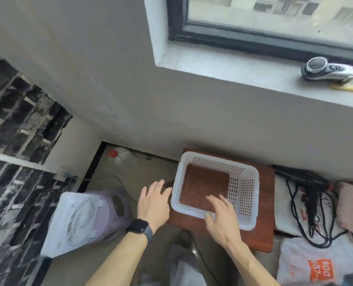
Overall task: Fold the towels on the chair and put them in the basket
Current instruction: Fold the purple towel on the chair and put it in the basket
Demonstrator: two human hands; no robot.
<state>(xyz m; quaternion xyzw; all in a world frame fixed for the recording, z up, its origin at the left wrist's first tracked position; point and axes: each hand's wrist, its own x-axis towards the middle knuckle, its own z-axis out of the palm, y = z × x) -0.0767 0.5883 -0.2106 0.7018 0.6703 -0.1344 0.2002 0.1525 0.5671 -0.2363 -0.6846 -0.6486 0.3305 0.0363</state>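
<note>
Grey plaster walls and one dark-framed window (274, 21) back a cluttered corner where a single white perforated basket (247, 195) sits on a reddish-brown chair (264, 230) seat. One folded brown towel (202, 187) lies flat inside the basket, filling its floor on the side toward the person's left hand (154, 205). That hand, wearing one dark wristwatch (139, 226) and one ring, hovers just outside the basket's wall with fingers (158, 186) spread wide, gripping nothing. The right hand (222, 220) reaches over the basket's near rim, its fingers loosely splayed with the tips at the towel's near edge; whether they press the cloth or merely hover cannot be told, and they close around nothing. Beyond the left fingers stand one white-and-lilac fan (82, 219) and, farther off by the wall, one clear bottle (122, 157) with a red cap. Past the right fingers lie tangled black cables (313, 205) over white bags (307, 267), their print partly cut off by the frame. One silver gadget (328, 71) on the windowsill is blurred beyond identifying. The chair's legs are hidden.
</note>
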